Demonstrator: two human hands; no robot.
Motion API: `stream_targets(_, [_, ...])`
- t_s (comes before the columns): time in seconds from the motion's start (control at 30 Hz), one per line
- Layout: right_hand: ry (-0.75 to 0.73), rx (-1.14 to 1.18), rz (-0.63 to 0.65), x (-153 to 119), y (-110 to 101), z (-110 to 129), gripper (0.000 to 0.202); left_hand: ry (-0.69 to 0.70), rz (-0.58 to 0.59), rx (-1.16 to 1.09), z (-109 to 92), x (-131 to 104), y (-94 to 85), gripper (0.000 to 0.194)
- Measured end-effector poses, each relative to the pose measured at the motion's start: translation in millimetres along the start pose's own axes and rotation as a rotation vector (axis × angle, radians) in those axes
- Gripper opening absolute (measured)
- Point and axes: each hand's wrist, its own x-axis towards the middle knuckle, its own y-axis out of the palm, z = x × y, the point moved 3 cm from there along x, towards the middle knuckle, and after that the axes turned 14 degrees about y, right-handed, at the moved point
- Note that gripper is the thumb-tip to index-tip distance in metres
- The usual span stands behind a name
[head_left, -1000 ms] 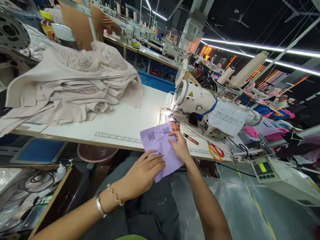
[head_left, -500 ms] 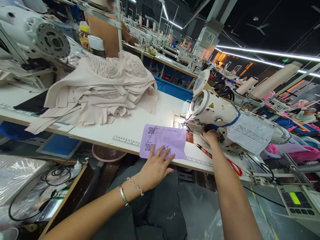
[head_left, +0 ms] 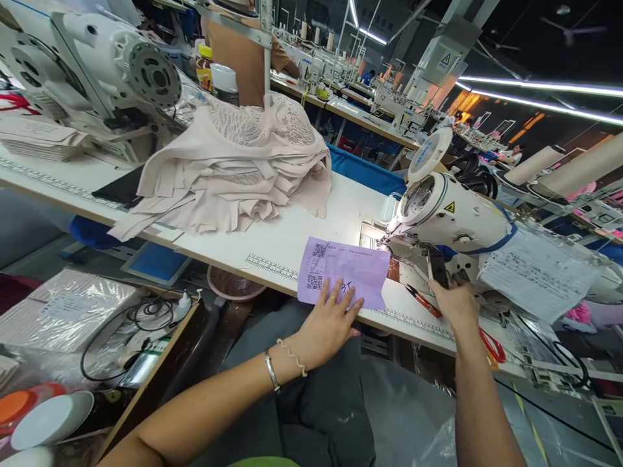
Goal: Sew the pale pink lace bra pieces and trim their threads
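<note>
Right hand (head_left: 456,305) shifted black object (head_left: 438,268); slip (head_left: 363,266): perhaps "3t".

On my view, a long white table (head_left: 341,211) runs slantwise across the room, with a blue panel (head_left: 365,170) along its far side. Beyond it I see rows of work tables (head_left: 355,115) with wooden edges. A pale pillar (head_left: 470,23) rises past them, carrying a box (head_left: 440,63) with a yellow warning sign. Bright tube lights (head_left: 549,89) and a fan (head_left: 569,31) hang under the dark ceiling (head_left: 528,55), and orange light (head_left: 464,104) glows far back. Lower right, I make out grey floor (head_left: 559,418) with a yellow line (head_left: 534,433).
</note>
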Motion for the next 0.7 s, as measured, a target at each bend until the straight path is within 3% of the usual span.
stream_targets(0.1, [0.081,0.241,0.107,-63,-3,-46,0.088,-0.036,-0.072,-0.13,1,-2,-2.2,0.053])
stream_targets(0.17, [-0.001,0.417,0.171,-110,4,-55,0.087,-0.077,-0.136,-0.29,5,-4,-4.5,0.05])
stream_targets(0.23, [-0.157,0.511,0.218,-154,16,-43,0.083,-0.11,-0.199,-0.504,10,-4,-6.3,0.049])
stream_targets(0.33, [-0.362,0.536,0.154,-202,34,-2,0.074,-0.201,-0.294,-0.863,18,-5,-6.6,0.054])
stream_targets(0.43, [-0.528,0.531,0.061,-224,49,32,0.074,-0.459,-0.476,-1.206,28,-7,-5.9,0.061])
stream_targets(0.5, [-0.628,0.534,0.062,-229,54,40,0.077,-0.62,-0.626,-1.447,31,-10,-7.3,0.067])
stream_targets(0.6, [-0.713,0.585,0.119,-231,57,33,0.073,-0.72,-0.733,-1.763,30,-10,-13.3,0.073])
stream_targets(0.7, [-0.709,0.683,0.192,-230,58,20,0.063,-0.749,-0.775,-1.861,30,-9,-18.7,0.069])
